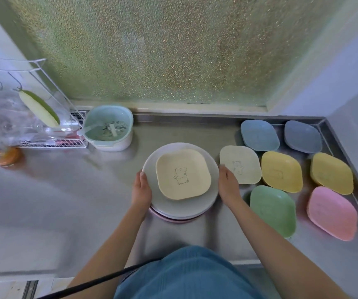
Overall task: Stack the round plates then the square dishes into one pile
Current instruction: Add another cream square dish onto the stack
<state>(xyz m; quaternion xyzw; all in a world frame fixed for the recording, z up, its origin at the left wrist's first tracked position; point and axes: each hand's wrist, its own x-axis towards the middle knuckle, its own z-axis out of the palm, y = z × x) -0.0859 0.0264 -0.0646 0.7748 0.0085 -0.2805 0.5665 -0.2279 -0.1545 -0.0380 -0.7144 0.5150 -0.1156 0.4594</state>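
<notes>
**Plate pile steadied by both hands; 7 square dishes still loose**

At far left, a wire rack (53, 134) stands on the steel counter (66, 190), with a mint strainer basket (109, 128) just beside it. Left hand (141, 188) cups the left rim of the round plates (186, 203), fingers curved against the edge. The plates sit piled at centre, grey on top, a pink rim showing at the bottom. 1 cream square dish (182, 176) with a bear drawing lies on top of the pile. Right hand (227, 184) presses the pile's right rim, thumb near the pale square dish (241, 164). To the right, apart from the pile: 2 blue dishes (260, 134), 2 yellow dishes (281, 171), 1 green dish (273, 210), 1 pink dish (332, 212).
</notes>
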